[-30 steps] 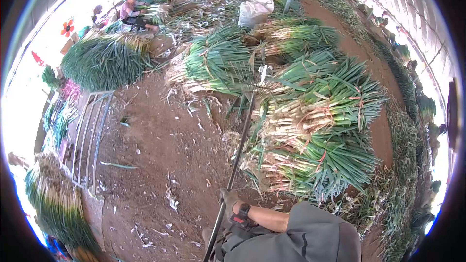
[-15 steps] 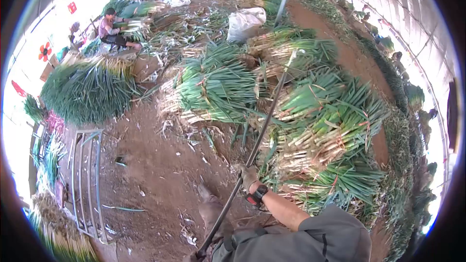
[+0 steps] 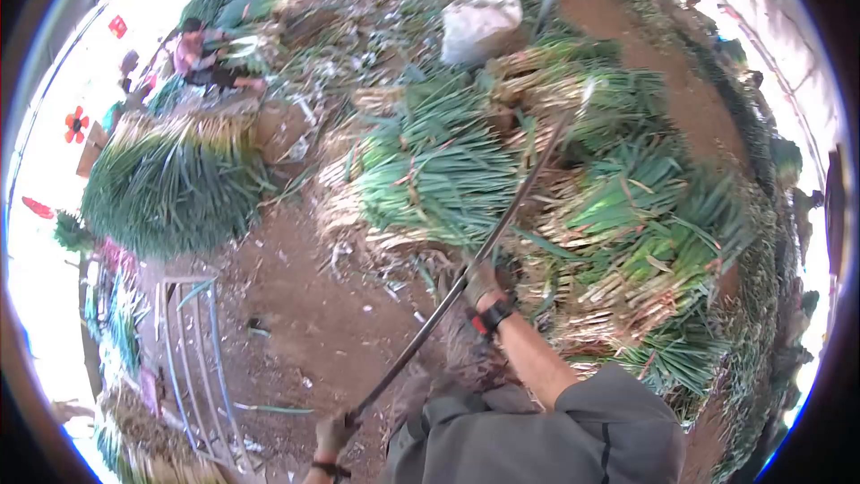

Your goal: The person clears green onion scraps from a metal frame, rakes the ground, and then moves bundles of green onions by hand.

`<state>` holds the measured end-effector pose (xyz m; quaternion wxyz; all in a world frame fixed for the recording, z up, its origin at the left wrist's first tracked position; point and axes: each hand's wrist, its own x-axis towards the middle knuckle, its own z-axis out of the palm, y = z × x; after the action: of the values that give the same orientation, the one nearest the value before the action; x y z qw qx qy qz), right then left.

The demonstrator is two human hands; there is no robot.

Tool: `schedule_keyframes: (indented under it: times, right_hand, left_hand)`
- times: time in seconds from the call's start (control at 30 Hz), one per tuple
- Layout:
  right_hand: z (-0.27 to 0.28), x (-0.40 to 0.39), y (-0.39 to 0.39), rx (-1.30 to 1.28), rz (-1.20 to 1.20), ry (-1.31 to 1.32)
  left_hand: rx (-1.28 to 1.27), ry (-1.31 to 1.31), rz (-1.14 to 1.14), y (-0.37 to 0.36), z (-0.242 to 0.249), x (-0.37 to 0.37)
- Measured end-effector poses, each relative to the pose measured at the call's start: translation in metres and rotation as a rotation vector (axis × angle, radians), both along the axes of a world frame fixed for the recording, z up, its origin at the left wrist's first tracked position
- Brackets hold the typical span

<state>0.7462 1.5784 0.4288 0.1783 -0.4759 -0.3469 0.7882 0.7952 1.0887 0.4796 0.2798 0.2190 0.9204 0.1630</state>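
While both hands gripped it, the long dark pole (image 3: 488,242) slanted up across the dirt floor (image 3: 313,305) into the heaped green onion bundles (image 3: 618,206); its thin, straight shaft looked smooth. The right hand (image 3: 481,284) was clamped mid-shaft, the left hand (image 3: 333,435) closed round the lower end. A white sack (image 3: 479,25) lay beyond the pile, a metal rack (image 3: 193,367) near the floor's left edge, and a seated person (image 3: 202,58) sat far off.
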Motion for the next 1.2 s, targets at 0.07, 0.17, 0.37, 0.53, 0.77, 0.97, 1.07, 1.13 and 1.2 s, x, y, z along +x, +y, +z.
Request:
schedule_keyframes:
  times: [0.07,0.17,0.37,0.53,0.77,0.97,1.07,1.13,1.2]
  right_hand:
    - [0.002,-0.050,0.051,-0.005,0.038,-0.027]
    - [-0.012,-0.125,0.139,0.114,0.010,0.046]
    - [-0.047,-0.260,0.306,-0.122,-0.181,0.424]
    - [-0.114,-0.346,0.356,-0.351,-0.251,0.312]
    - [-0.120,-0.445,0.393,-0.318,-0.137,0.262]
    - [-0.049,-0.563,0.437,0.146,0.313,0.337]
    - [-0.048,-0.558,0.365,0.452,0.343,0.108]
    - [-0.067,-0.500,0.307,0.955,0.714,-0.185]
    - [-0.118,-0.447,0.251,0.721,0.781,-0.443]
  left_hand:
    - [-0.016,0.035,-0.053,0.048,-0.013,-0.065]
    - [0.019,0.124,-0.150,0.133,-0.032,-0.174]
    - [0.051,0.218,-0.347,0.368,-0.022,-0.393]
    - [-0.013,0.444,-0.265,0.522,-0.027,-0.492]
    - [0.171,0.661,0.098,0.433,-0.071,-0.452]
    - [-0.059,-0.256,0.308,0.292,-0.199,-0.439]
    - [-0.028,-0.353,0.308,0.246,-0.266,-0.489]
    - [0.034,-0.304,0.030,0.233,-0.316,-0.535]
    - [0.064,-0.264,-0.196,0.231,-0.366,-0.586]
